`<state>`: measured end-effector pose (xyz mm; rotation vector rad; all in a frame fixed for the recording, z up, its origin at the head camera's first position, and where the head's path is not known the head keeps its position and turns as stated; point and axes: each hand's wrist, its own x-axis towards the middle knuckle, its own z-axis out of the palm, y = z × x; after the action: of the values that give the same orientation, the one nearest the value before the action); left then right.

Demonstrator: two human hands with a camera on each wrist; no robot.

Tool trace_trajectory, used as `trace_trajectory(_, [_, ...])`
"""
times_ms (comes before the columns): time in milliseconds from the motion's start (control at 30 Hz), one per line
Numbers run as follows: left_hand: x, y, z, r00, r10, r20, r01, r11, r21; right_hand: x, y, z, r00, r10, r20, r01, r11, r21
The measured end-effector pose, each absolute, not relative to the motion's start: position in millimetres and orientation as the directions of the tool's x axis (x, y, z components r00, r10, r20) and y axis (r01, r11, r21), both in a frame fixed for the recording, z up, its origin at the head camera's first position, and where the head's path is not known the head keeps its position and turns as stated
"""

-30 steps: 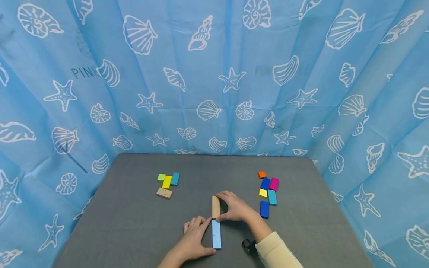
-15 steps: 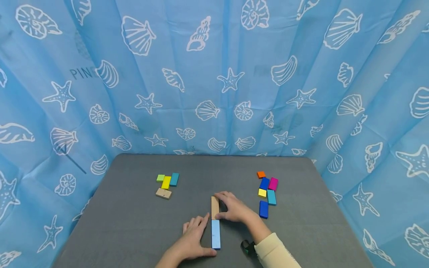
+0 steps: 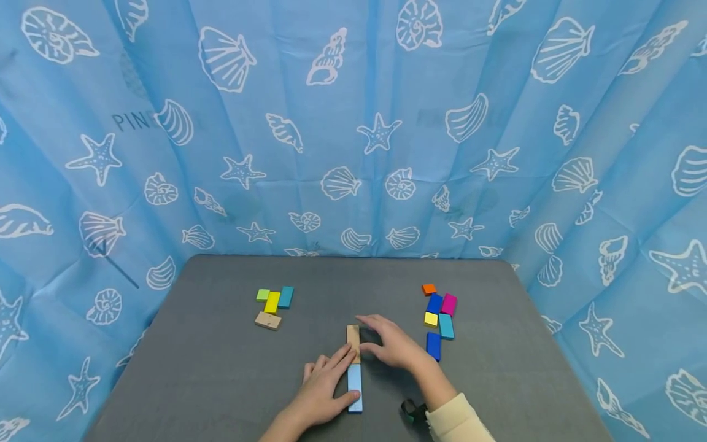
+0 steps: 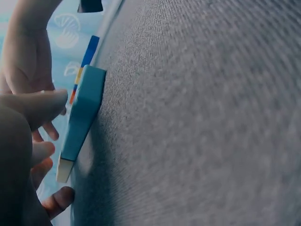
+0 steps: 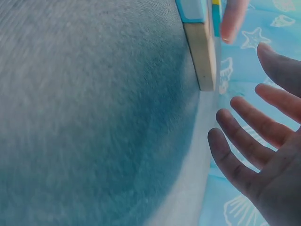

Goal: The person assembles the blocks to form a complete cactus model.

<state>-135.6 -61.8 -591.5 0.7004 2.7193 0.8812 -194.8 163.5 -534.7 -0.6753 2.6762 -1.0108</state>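
A light blue block (image 3: 355, 372) and a natural wood block (image 3: 353, 334) lie end to end in one line at the table's middle. My left hand (image 3: 319, 394) reaches over them from the left, fingertips over the wood block and thumb over the blue one. Beside the wood block, my right hand (image 3: 396, 345) is spread with nothing in its grasp. The right wrist view shows its fingers (image 5: 244, 134) extended, apart from the wood block (image 5: 202, 59). In the left wrist view the left thumb (image 4: 44, 103) overlaps the side of the blue block (image 4: 85, 113).
At the left lie a green block (image 3: 262, 295), a yellow block (image 3: 272, 302), a teal block (image 3: 285, 298) and a wooden block (image 3: 267, 321). Several coloured blocks, including a dark blue block (image 3: 433, 346), lie right. A black strap (image 3: 411, 410) is by the right wrist.
My right hand has let go of the wood block and opened beside it. The left hand has shifted right, its fingers and thumb now over the two blocks.
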Motion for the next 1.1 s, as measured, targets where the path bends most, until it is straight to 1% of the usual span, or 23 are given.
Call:
trace_trajectory(167, [-138,-59,-592,-0.867,0.492,-0.079,0.367,0.738,0.566,-192,171,-533,-0.886,-0.464,-0.001,-0.338,0.647,-0.683])
trace_trajectory(300, [-138,-58,-594,-0.872,0.485,-0.067,0.374,0.749,0.546,-191,178,-532,-0.897,-0.442,0.024,-0.336,0.643,-0.689])
trace_trajectory(400, [-138,-57,-596,-0.877,0.477,-0.064,0.372,0.756,0.538,-193,185,-532,-0.915,-0.401,0.037,-0.315,0.655,-0.687])
trace_trajectory(633, [-138,-56,-592,-0.873,0.477,-0.103,0.366,0.779,0.509,-196,204,-534,-0.949,-0.308,0.068,-0.272,0.688,-0.673])
trace_trajectory(900, [-136,-56,-590,-0.875,0.478,-0.073,0.378,0.770,0.514,-195,212,-536,-0.967,-0.250,0.055,-0.224,0.721,-0.656])
trace_trajectory(1100, [-138,-56,-591,-0.876,0.470,-0.109,0.350,0.774,0.528,-193,218,-539,-0.974,-0.219,0.057,-0.199,0.714,-0.671])
